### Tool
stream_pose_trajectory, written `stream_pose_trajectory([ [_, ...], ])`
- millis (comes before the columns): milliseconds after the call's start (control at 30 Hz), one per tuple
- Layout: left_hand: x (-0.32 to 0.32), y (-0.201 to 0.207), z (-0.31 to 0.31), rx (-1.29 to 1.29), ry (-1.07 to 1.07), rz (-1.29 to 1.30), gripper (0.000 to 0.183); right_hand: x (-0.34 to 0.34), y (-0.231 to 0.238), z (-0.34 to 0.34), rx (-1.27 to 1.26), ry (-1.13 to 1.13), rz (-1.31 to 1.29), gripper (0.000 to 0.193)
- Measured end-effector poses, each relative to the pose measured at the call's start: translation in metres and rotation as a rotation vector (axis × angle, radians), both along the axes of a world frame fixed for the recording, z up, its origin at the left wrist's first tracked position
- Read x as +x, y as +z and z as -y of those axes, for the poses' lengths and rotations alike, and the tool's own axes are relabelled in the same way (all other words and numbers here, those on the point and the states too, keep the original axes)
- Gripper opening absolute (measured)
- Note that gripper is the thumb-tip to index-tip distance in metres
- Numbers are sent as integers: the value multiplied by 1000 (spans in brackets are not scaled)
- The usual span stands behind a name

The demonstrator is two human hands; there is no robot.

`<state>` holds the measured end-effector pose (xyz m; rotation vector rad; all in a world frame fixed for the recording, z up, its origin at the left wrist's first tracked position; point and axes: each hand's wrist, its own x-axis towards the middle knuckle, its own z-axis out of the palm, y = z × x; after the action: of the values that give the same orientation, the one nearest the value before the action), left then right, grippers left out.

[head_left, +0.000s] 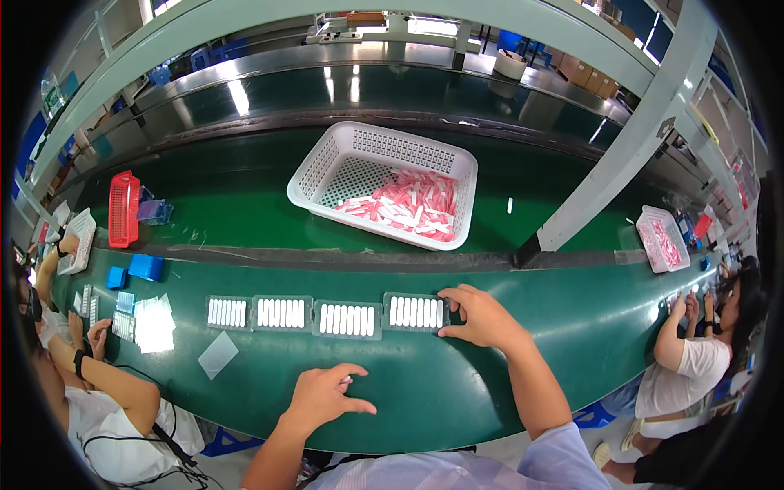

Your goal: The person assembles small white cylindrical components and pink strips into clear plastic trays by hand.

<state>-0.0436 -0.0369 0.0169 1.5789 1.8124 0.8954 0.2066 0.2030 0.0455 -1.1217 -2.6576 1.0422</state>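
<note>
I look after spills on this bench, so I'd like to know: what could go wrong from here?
The right hand grips the rightmost tray at its right edge; tilting it might shift the white sticks inside. Pushed left, it could bump the neighbouring tray, which sits very close beside it. The thin translucent sheet lies loose on the table, so a sweep of the left hand might slide it away.

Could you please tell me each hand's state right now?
Left hand: open, thumb and forefinger apart; whether it holds something small cannot be told.
Right hand: holding the rightmost clear rectangular plastic tray of white sticks by its right end.
</note>
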Motion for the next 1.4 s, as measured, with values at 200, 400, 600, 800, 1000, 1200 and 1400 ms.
stream_pose_trajectory([
  [200,1,-11,-45,185,-380,201,61,-2,2,-1,-62,-79,-106,70],
  [400,13,-5,-60,-13,-354,1014,64,-12,-2,28,458,49,-778,28],
  [600,3,-4,-41,275,-231,923,17,-16,-12,64,171,246,-1006,21],
  [800,13,3,-41,182,-121,1168,20,-28,-29,80,-49,242,-903,18],
  [1000,34,-20,-51,362,115,963,29,-40,-28,107,206,312,-809,43],
  [1200,49,22,-65,987,121,809,40,-34,-3,143,-240,676,-780,124],
  [1400,67,36,-44,949,-13,933,51,-27,24,152,-81,948,-482,153],
])
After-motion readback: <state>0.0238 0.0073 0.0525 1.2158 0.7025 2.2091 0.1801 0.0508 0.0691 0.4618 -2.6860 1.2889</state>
